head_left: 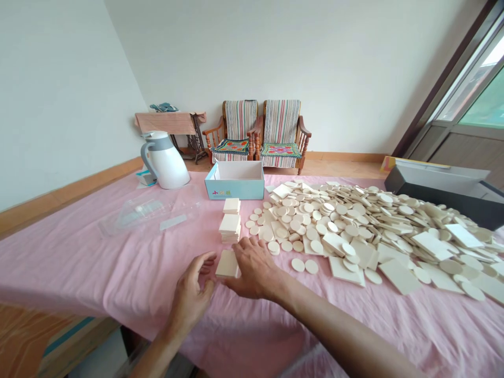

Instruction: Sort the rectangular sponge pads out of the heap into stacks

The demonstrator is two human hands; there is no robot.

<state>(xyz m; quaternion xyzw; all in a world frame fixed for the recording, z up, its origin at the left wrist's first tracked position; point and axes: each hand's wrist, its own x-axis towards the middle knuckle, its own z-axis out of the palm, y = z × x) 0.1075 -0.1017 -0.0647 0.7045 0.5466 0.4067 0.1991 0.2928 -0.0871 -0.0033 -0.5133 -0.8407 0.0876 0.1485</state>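
A short stack of thin cream square pieces [227, 263] lies on the pink cloth close in front of me. My right hand [254, 268] grips its right side, thumb at the near edge and fingers at the far edge. To the left of this stack, my left hand [196, 281] is open with curved fingers, holding nothing and slightly apart from the pieces. Just beyond stand a taller stack of square pieces [229, 223] and another stack [231, 205], lined up toward a light blue open box [235, 188].
A large loose heap of round and square pieces [354, 220] spreads to the right. A dark open box [437, 184] stands behind it. Clear plastic packaging [144, 212] and a white jug [167, 163] are at the left. Two chairs [280, 131] stand by the wall.
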